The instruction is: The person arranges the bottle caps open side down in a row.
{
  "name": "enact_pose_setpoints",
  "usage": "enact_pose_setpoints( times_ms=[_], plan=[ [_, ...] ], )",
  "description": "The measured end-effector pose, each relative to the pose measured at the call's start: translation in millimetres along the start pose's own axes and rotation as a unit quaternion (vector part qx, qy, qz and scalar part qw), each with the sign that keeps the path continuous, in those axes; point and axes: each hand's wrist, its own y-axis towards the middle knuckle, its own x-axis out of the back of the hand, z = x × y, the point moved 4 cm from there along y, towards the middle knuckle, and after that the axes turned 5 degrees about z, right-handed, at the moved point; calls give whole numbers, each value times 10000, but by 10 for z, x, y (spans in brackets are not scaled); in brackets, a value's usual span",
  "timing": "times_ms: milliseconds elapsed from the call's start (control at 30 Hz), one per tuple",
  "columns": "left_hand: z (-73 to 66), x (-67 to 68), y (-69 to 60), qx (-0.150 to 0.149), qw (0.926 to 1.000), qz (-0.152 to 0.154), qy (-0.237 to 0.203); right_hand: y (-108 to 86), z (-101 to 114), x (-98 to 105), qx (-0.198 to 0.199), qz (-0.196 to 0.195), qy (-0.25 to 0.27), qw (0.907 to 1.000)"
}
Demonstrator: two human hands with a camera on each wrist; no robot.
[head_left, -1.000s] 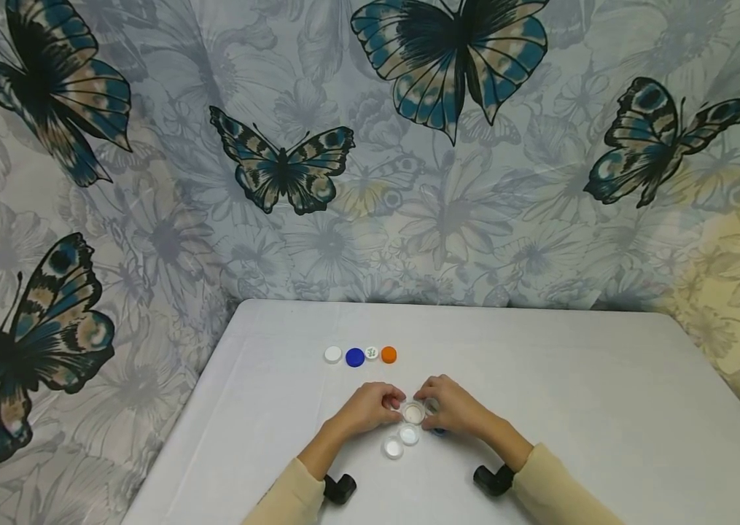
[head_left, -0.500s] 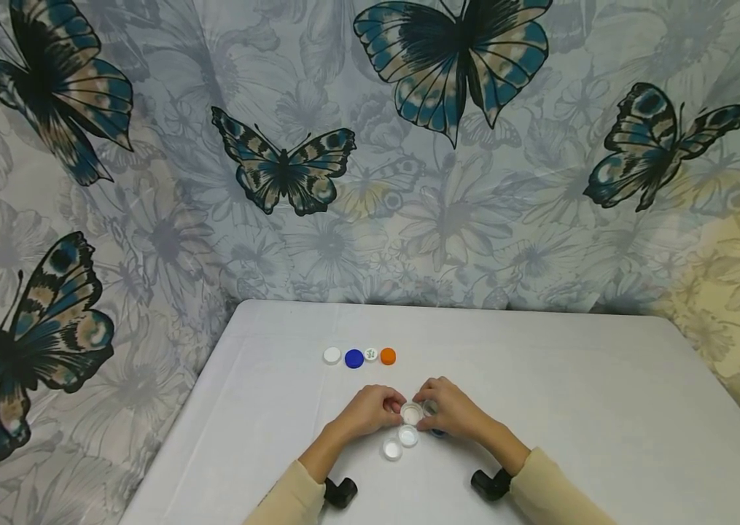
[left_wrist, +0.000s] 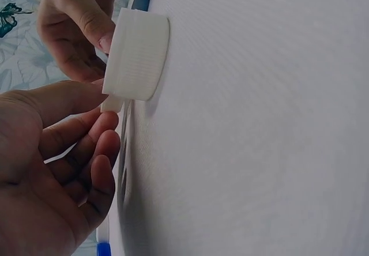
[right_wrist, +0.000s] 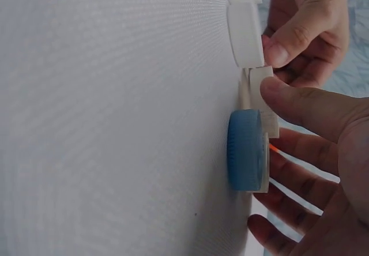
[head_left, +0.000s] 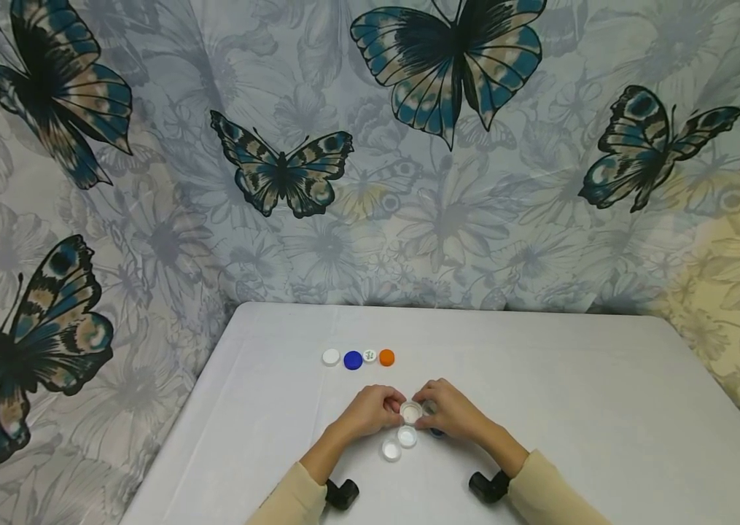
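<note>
A round white bottle cap (head_left: 411, 413) lies between both hands, its hollow side up. My left hand (head_left: 370, 408) holds its left edge between thumb and fingers. On the opposite side my right hand (head_left: 453, 410) grips it, the thumb pressed on its rim in the right wrist view. A see-through cap (head_left: 430, 407) shows inside the right hand's fingers, partly hidden. Beneath that hand sits a blue cap (right_wrist: 245, 152), mostly covered in the head view. Two more white caps, one (head_left: 407, 437) just below the held cap and one (head_left: 391, 450) lower left, rest on the table.
Farther back on the white table (head_left: 540, 364) stands a row of caps: a white one (head_left: 331, 357), a dark blue one (head_left: 353, 360), a small printed white one (head_left: 370, 356) and an orange one (head_left: 386, 357). A butterfly-patterned cloth (head_left: 474, 219) hangs behind the table.
The held white cap and my right hand have shifted very slightly left, toward my left hand. Both hands keep their grip, and the other caps stay in place.
</note>
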Motion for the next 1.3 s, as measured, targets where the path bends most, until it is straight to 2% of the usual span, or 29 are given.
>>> enact_pose_setpoints(
  times_ms=[167,467,767,1000,1300],
  plan=[
    [-3,25,4,-34,10000,-40,-60,0,10,17,53,-73,37,10000],
    [7,93,25,-326,9987,-240,-297,14,38,81,186,-278,31,9994],
    [-23,188,-11,-437,9956,-564,-611,35,101,198,261,-531,612,9964],
    [-51,246,-13,-695,9881,-1004,-941,54,119,274,93,-919,757,9928],
    [-79,267,-30,-925,9821,-1204,-1113,29,168,286,38,-1169,811,9898]
  ],
)
